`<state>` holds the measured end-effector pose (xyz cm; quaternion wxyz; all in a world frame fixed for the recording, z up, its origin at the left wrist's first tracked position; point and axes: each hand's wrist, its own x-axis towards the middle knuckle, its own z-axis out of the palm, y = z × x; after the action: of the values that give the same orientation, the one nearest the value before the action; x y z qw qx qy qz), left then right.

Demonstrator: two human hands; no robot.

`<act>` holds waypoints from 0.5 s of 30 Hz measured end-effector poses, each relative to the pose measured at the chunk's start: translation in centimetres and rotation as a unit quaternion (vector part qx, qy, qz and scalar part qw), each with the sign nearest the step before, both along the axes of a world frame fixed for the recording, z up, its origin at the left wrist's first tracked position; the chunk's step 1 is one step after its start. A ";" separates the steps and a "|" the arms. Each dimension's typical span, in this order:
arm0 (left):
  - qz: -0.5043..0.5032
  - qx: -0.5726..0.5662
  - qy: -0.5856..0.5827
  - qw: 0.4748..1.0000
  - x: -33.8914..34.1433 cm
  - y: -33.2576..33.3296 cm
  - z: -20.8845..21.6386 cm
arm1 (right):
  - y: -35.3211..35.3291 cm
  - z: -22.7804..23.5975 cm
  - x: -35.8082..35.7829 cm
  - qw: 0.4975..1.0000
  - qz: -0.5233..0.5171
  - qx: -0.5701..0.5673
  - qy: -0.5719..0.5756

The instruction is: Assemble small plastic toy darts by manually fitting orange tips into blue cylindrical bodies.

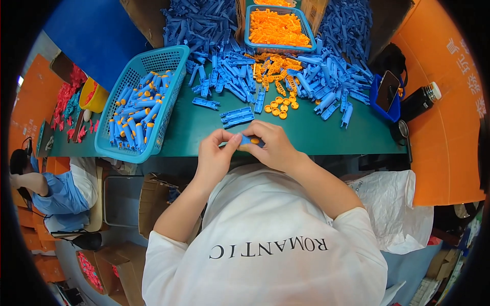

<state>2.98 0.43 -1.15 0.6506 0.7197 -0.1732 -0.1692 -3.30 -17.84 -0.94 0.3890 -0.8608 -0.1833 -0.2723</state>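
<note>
Close to the front edge of the green table, my left hand (217,153) and my right hand (270,145) meet around a blue plastic tube (247,141) with orange parts. Fingers of both hands close on it, the left at one end and the right over the other; part of it is hidden. Just beyond my hands lie blue half shells (237,117) side by side. Small round orange caps (282,107) sit farther right, below a heap of orange clip-like pieces (275,69). Loose blue shells (332,76) are piled on both sides of these.
A teal basket (174,94) of blue-and-orange tubes stands at left. Another basket (248,34) holds orange pieces at the back. At right are a blue bin (376,102) with a phone (388,86) and a black bottle (417,104). Another person (61,194) sits at far left.
</note>
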 end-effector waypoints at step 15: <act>-0.215 -0.173 -0.459 0.845 -2.5 2.4 5.6 | -0.9 8.2 -7.1 0.927 0.218 0.194 0.236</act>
<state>0.50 2.85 4.46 0.5584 0.5359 -0.6285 0.0774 -10.39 -18.71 7.29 0.6301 -0.7468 -0.2127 -0.0002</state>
